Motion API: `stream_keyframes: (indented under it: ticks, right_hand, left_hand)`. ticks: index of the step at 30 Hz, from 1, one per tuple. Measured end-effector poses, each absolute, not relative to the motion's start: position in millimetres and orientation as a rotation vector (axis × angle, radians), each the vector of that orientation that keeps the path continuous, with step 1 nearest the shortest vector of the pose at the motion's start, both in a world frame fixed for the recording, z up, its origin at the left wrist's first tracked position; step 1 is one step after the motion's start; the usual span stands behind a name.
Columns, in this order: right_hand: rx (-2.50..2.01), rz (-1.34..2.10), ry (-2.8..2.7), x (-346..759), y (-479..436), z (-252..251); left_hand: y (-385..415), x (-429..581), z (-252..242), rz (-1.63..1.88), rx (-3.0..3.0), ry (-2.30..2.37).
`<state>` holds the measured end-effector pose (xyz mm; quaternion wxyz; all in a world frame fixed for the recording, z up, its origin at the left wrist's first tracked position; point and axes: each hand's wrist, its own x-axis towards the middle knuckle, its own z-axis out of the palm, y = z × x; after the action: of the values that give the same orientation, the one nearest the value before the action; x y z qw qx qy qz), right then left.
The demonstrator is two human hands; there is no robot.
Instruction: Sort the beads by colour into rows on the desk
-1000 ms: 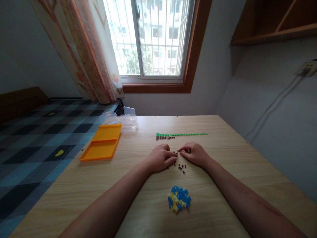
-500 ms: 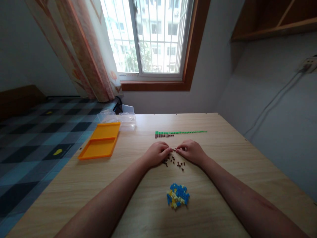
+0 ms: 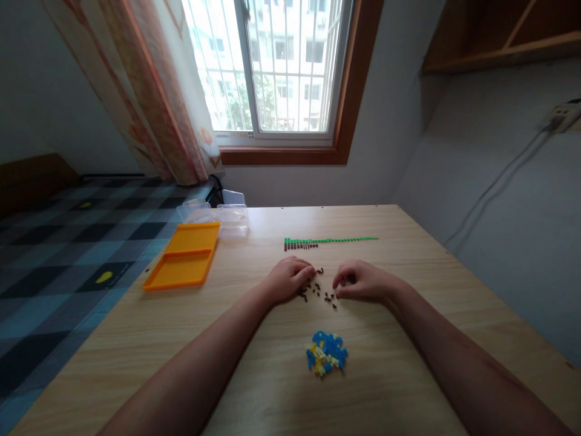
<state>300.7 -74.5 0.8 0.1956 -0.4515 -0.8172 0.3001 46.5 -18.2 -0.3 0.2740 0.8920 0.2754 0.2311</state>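
Several tiny dark brown pieces [image 3: 320, 292] lie scattered on the wooden table [image 3: 408, 375] between my hands. My left hand [image 3: 287, 280] rests on the table with its fingers curled and its fingertips at the left side of the pieces. My right hand [image 3: 361, 280] lies just right of them, thumb and forefinger pinched together; whether a piece is between them is too small to see. Farther back runs a long green row [image 3: 336, 240] with a short brown row [image 3: 301, 246] below its left end. A pile of blue, yellow and white pieces [image 3: 327, 353] lies nearer to me.
An orange tray [image 3: 184, 263] lies at the table's left, with clear plastic boxes [image 3: 222, 216] behind it. A checked bedcover [image 3: 68, 242] is to the left. The window [image 3: 272, 66] and curtain [image 3: 158, 91] are behind; a wall runs along the right.
My right hand has drawn a little to the right, away from my left hand. The left hand's fingers have curled in. The view has tilted slightly.
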Motion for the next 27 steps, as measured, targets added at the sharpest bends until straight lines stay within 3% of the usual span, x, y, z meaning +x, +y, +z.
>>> stream_keyframes:
  ticks: [27]
  right_hand:
    - [-1.214, 1.001, -2.295, 305.0, -70.1, 1.4]
  left_hand:
    - [-7.2, 39.2, -8.6, 0.926, 2.155, 0.975]
